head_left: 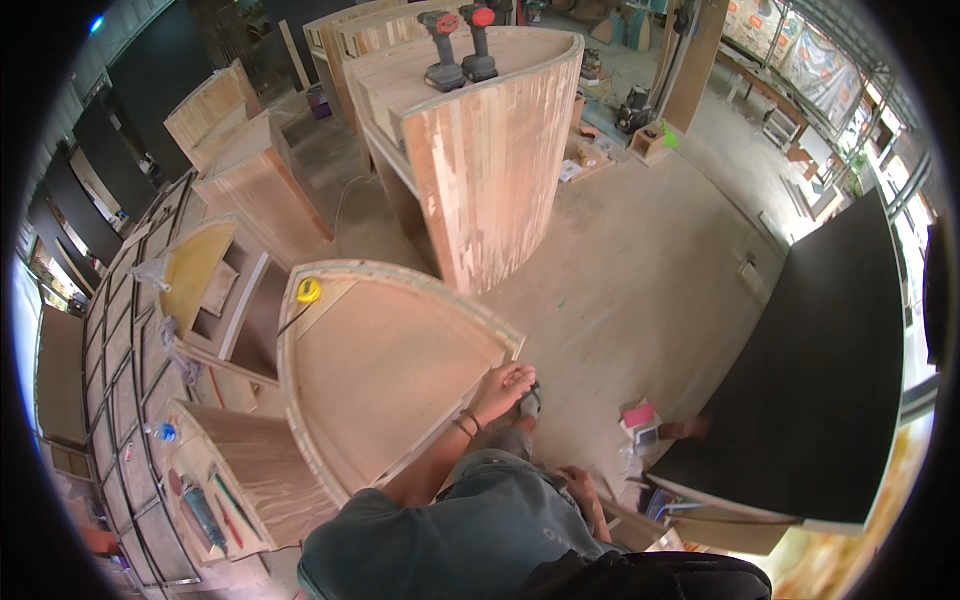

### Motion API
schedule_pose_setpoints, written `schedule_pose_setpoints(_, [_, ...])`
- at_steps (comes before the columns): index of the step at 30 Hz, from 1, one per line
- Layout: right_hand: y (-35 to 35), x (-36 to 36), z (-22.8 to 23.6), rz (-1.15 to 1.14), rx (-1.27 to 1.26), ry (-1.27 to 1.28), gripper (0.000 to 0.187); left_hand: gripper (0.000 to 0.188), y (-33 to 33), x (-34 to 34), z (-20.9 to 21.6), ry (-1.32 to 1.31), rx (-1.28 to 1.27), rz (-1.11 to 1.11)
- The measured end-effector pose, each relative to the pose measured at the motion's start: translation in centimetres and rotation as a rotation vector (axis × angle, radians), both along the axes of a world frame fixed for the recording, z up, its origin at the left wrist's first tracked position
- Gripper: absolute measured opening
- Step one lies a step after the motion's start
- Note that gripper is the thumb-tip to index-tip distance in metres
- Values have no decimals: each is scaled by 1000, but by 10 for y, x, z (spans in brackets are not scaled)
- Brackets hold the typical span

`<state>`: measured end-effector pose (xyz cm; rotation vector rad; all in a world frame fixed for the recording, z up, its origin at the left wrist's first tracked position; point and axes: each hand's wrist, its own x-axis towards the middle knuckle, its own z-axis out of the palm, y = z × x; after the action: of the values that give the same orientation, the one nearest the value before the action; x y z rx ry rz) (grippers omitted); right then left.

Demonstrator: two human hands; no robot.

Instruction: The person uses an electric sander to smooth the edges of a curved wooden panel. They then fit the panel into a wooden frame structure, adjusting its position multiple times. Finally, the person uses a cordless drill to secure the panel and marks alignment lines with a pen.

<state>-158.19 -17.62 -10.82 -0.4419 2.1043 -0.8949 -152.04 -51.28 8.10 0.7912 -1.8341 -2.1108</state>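
My left hand (507,386), with dark bands round the wrist, is beside the right corner of a low wooden cabinet (385,375) with a curved front. Its fingers look curled together; what they hold, if anything, is too small to make out. A yellow tape measure (309,291) sits at the far left corner of the cabinet's top. My right hand (578,487) is low against my body, near my hip, and its fingers are mostly hidden.
Two cordless drills (461,66) stand on a taller curved wooden cabinet (490,170) ahead. At the right leans a large black panel (810,370). A power tool (204,515) lies on a wooden unit at the lower left. More unfinished cabinets (262,185) stand at the far left.
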Motion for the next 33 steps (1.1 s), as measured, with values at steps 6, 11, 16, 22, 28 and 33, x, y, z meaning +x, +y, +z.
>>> schedule_pose_setpoints(6, [-46,-149,29,-5,183,67,38,31,-39,-131,28,121,65,-4])
schedule_pose_setpoints(11, [-31,-316,-20,-204,-202,147,30,32,-98,-212,45,266,80,78])
schedule_pose_setpoints(16, [-122,-387,55,-277,-49,113,22,29,-172,-233,78,273,3,280])
schedule_pose_setpoints(22, [-176,-462,25,151,220,149,25,32,-232,-265,124,388,-107,593])
schedule_pose_setpoints(28, [-270,-559,40,223,156,88,25,45,-291,-304,181,445,-317,825])
schedule_pose_setpoints(33, [-341,-692,-17,251,-470,109,25,55,-386,-328,238,379,-670,883])
